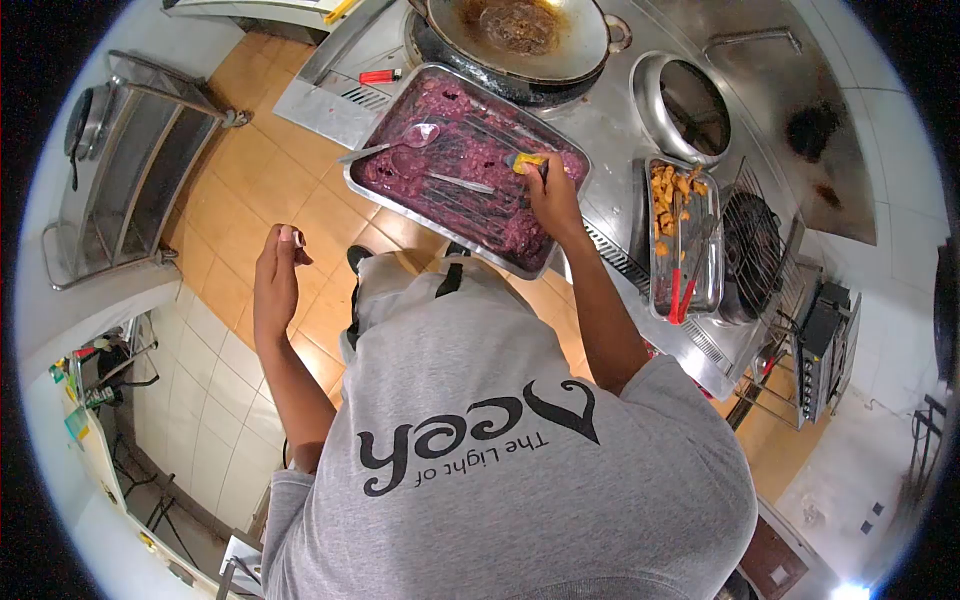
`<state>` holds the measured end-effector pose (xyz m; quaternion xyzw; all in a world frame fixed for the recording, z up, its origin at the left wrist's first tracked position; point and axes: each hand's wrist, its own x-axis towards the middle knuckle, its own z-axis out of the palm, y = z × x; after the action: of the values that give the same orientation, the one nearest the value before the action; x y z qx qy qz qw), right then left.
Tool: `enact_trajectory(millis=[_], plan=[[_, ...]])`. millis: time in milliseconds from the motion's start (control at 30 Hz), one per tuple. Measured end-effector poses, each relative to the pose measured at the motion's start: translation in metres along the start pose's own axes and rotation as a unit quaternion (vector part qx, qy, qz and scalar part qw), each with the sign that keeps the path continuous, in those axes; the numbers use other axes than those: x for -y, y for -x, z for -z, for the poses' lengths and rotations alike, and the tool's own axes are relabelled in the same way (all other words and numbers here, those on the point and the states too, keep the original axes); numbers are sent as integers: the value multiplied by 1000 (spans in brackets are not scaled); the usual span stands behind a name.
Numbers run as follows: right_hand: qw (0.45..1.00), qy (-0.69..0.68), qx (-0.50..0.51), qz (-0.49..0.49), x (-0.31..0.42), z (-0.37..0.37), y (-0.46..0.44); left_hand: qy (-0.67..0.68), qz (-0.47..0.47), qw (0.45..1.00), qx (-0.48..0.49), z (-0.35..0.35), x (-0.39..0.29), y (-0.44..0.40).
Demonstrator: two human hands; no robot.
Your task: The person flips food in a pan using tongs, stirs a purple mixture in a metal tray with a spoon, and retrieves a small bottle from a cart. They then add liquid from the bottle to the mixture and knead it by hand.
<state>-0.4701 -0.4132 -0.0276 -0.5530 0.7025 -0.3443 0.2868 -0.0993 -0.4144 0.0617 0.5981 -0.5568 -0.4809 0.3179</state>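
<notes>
My right hand is closed around a small yellow-and-dark object, held over the right part of a metal tray. Its exact kind does not show. A purple mash, marked with long lines, fills the tray. On the mash lie a metal spoon at the left, its handle over the rim, and a slim metal utensil near the middle. My left hand hangs over the floor left of the tray, fingers curled together. Something small and pale shows at its fingertips; I cannot make out what.
Behind the tray sits a large wok with brown residue. A red lighter lies on the steel counter. To the right are a metal ring stand, a small tray of fried pieces with red-handled tongs, and a wire rack.
</notes>
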Motion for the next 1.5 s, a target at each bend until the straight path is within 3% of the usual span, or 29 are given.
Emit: enact_trajectory(millis=[67, 200, 333, 433, 867, 967, 1167, 1367, 1500], plan=[[999, 7, -20, 31, -11, 2, 2, -2, 8, 1000, 1, -1, 0, 2], [996, -35, -86, -14, -28, 26, 6, 2, 1, 1000, -5, -4, 1, 4], [990, 44, -137, -11, -48, 60, 14, -4, -4, 1000, 3, -7, 1, 4], [983, 131, -126, -41, -54, 66, 16, -14, -2, 1000, 21, -9, -1, 3], [985, 52, -161, -28, -45, 73, 56, -19, 1, 999, 37, -18, -3, 3], [985, 37, -150, -76, -46, 74, 61, -22, 8, 999, 44, -23, -4, 1], [982, 37, -183, -2, -56, 69, 41, -40, -11, 998, 50, -27, -12, -4], [980, 116, -157, -45, -52, 67, 22, -39, -5, 999, 36, -26, -15, -1], [981, 92, -171, -30, -53, 66, 21, -27, -8, 999, 33, -22, -7, 1]])
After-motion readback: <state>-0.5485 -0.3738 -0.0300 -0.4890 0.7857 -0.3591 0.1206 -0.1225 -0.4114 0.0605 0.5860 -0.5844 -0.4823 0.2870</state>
